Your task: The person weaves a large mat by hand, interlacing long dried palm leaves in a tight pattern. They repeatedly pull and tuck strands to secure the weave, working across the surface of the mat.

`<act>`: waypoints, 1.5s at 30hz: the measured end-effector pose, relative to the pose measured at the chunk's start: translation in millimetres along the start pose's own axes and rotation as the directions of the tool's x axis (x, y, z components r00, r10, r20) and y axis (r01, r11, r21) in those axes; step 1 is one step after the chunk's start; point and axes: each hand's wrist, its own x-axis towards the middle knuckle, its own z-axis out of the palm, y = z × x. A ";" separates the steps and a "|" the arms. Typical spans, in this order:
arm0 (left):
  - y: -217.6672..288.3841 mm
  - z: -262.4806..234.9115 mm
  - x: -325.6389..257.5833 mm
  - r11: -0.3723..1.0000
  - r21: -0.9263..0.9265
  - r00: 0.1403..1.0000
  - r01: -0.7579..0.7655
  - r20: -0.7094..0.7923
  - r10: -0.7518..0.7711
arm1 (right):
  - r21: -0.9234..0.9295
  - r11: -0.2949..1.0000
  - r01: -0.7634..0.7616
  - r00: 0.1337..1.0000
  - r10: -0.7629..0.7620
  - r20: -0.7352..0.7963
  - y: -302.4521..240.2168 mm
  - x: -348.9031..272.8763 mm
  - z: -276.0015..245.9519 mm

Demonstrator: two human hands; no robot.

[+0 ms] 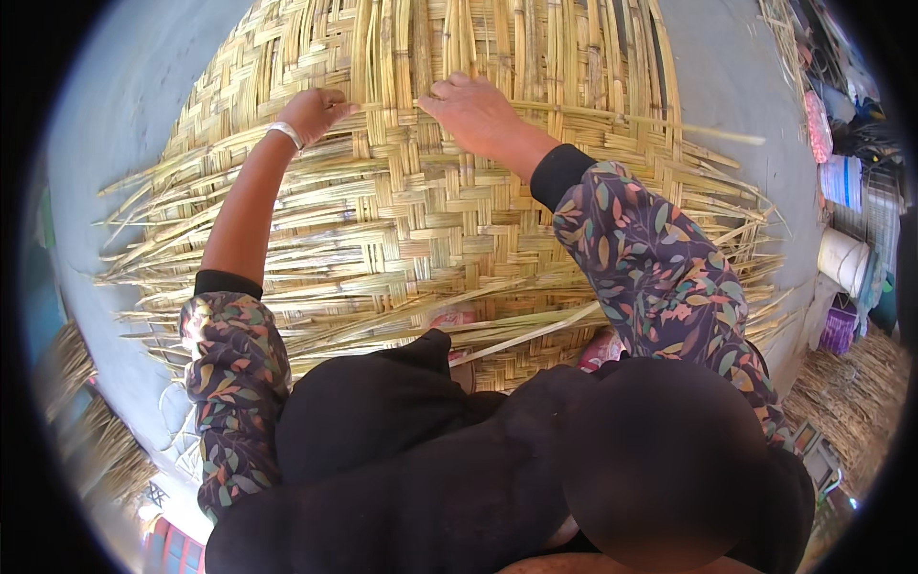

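Note:
A large mat (421, 210) of woven yellow-green reed strips lies on the floor before me, its loose strip ends fanning out at both sides. One long thin reed strip (660, 122) runs crosswise over the upright strips and sticks out past the mat's right edge. At the left part of this strip my left hand (316, 115), with a pale band at the wrist, is closed in a pinch. Farther right, my right hand (473, 117) bends over the same strip, thumb and fingers closed on it near the upright strips. The fingertips of both hands are partly hidden.
Loose strips (535, 330) lie across the mat's near part, by my feet. Grey floor (100, 239) borders the mat. Along the right stand a white cylindrical container (843, 260), a purple basket (839, 325) and a pile of dry stalks (851, 392). More stalks (110, 440) lie at lower left.

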 end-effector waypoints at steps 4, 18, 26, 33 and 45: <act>-1.6 8.0 0.8 1.000 -0.026 0.998 -0.010 -0.060 0.009 | -0.006 1.000 -0.009 0.995 0.010 0.095 -1.0 4.7 -4.9; 17.9 5.5 -10.7 0.940 0.339 0.999 -0.029 -0.023 0.039 | -0.192 0.980 0.055 0.996 -0.040 0.081 -16.9 -11.5 6.4; 61.8 58.9 -22.3 0.906 0.365 0.886 -0.212 -0.320 0.336 | -0.031 0.993 -0.112 0.965 0.102 -0.242 -34.4 -38.3 25.7; 91.6 51.4 -25.1 0.785 0.590 0.947 -0.190 -0.102 0.306 | 0.861 0.266 -0.433 0.508 0.861 -0.011 14.6 -108.2 5.6; 94.1 35.0 -13.4 0.736 0.585 0.932 -0.341 0.112 0.343 | 0.718 -0.603 0.349 0.385 0.790 0.477 83.5 -132.4 12.6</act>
